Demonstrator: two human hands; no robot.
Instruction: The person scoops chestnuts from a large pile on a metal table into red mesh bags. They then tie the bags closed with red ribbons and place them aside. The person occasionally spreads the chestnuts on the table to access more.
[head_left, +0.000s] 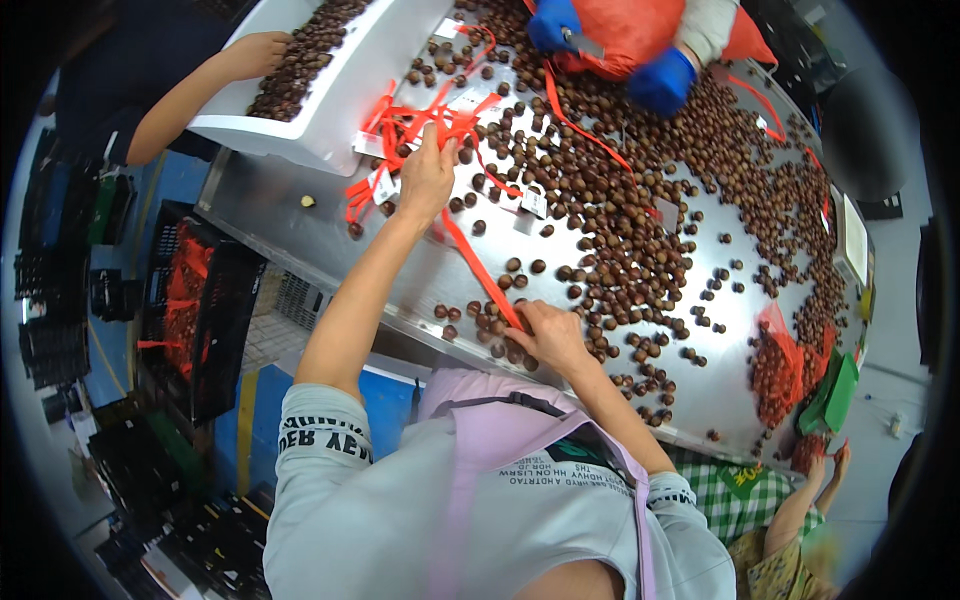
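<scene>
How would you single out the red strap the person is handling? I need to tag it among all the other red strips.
Start at the steel table strewn with chestnuts. The red strap runs diagonally between the person's two bare hands, from the left hand at the tangled red pile down to the right hand at the near edge. It alone is stretched straight.

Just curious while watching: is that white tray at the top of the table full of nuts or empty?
Partly filled. The white tray holds brown nuts along one side, where another person's hand rests; the rest shows bare white.

Hundreds of nuts (pixel 640 250), perhaps; one white tray (pixel 340 90).
</scene>
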